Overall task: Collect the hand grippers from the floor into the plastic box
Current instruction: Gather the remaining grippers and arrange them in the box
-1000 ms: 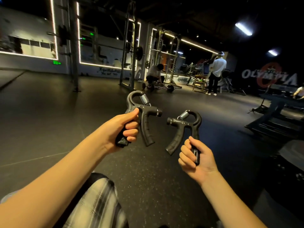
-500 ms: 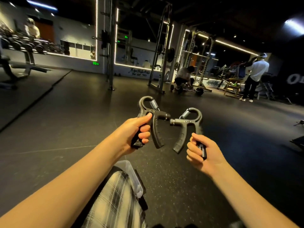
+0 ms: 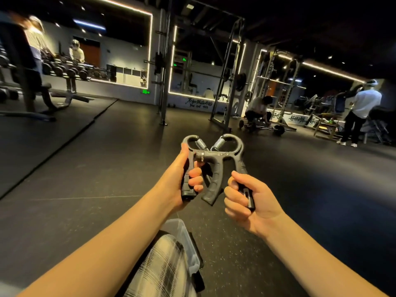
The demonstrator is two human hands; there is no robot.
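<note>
Head view: your left hand (image 3: 182, 181) grips one handle of the left gripper (image 3: 186, 142), fingers curled round it and thumb laid up along its outer side. Your right hand (image 3: 252, 202) holds a fist round one handle of the right gripper (image 3: 215, 174). Both tools are in the air above the floor (image 3: 107, 168), in front of you, with neither resting on anything.

The change is in the gap between them. A second ago you held the two well apart. Half a second ago their knobbed ends nearly met. Now they overlap: the right gripper's crossbar and free handle lie across the front of the left gripper, and the two springs stand side by side at the top. Whether they actually touch I cannot tell.

The box (image 3: 179, 224) has also come further into sight. It sits on the floor beside your plaid knee (image 3: 162, 264), under your left forearm, which hides much of it along with the knee. I cannot see what it holds.

So I judge both grippers lifted but not yet stowed. The box is below your hands and nearer to you, so next you need to bring them back and down over its open top. Crossed like this, they could snag on each other when you let go, so part them first.
</note>
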